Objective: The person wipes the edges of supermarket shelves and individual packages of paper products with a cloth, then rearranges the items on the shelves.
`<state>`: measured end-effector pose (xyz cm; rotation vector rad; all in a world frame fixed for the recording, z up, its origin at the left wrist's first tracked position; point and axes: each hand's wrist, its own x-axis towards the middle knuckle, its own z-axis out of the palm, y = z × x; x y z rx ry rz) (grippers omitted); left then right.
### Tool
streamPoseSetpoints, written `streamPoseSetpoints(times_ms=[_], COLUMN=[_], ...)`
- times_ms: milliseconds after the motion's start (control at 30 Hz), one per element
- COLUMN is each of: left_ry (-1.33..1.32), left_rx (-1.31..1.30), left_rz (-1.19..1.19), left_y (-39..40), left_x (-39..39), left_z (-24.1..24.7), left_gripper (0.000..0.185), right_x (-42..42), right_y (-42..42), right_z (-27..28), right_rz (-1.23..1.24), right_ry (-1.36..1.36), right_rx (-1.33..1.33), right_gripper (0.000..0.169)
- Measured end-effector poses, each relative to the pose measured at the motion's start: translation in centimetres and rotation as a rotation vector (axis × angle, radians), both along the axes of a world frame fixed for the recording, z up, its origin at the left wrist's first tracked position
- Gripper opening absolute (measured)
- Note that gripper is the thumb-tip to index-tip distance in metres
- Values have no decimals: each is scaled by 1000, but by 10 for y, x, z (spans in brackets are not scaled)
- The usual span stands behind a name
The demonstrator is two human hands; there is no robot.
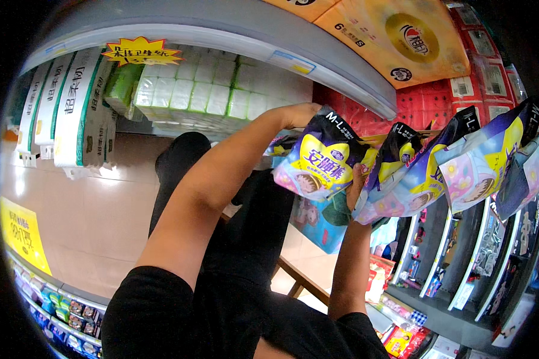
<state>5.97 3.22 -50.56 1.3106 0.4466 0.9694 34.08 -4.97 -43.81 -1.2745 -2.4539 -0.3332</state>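
Note:
A purple, yellow and pink pack of sleep pants is in front of me, its printed face towards me. My left hand is at the pack's upper left edge, its fingers hidden behind the black top. At the right edge of the same pack, my right hand shows its thumb; a neighbouring pack hides part of it. More matching packs hang in a row to the right. Below the held pack a blue plastic package is partly covered.
Wrapped white tissue rolls fill the shelf, with a grey lip above them. Tall white-and-green tissue packs stand left. An orange tissue package sits above red packs. Below is a wooden stool; shelving stands lower right.

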Motion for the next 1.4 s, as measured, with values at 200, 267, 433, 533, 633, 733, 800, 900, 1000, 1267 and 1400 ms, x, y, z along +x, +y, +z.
streamPoseSetpoints(times_ms=[200, 267, 433, 533, 633, 733, 800, 900, 1000, 1267, 1400], left_ry=[315, 162, 51, 331, 387, 426, 298, 230, 303, 218, 506], left_rx=[-266, -356, -244, -84, -31, -14, -85, -94, -31, -34, 290], left_rz=[112, 119, 25, 138, 297, 276, 177, 72, -87, 101, 261], left_y=[-39, -38, -56, -73, -70, -61, -49, -54, -56, -97, -123], left_x=[-31, -30, -32, -31, -19, -15, -10, -9, -13, 8, -4], left_z=[17, -32, -60, -39, -41, -55, -91, -77, -70, -50, -20], left_gripper=[32, 39, 68, 77, 70, 69, 68, 73, 62, 45, 56], right_x=[-46, -43, -14, -26, -35, -40, -43, -18, -7, -8, -24], right_y=[-9, -7, -9, -20, -21, -20, -17, -17, -17, -24, -43], right_z=[4, -8, -28, -20, -19, -16, -13, -41, -47, -41, -21], right_rz=[-318, -244, 11, -91, -68, -63, -76, -138, -115, -172, -344], right_ry=[388, 190, -474, -473, -226, -46, 12, -21, 56, 401, 817], right_rx=[-338, -71, 336, 121, 57, 13, -57, -70, -124, -343, -757], right_gripper=[41, 42, 44, 33, 21, 19, 19, 21, 23, 31, 30])
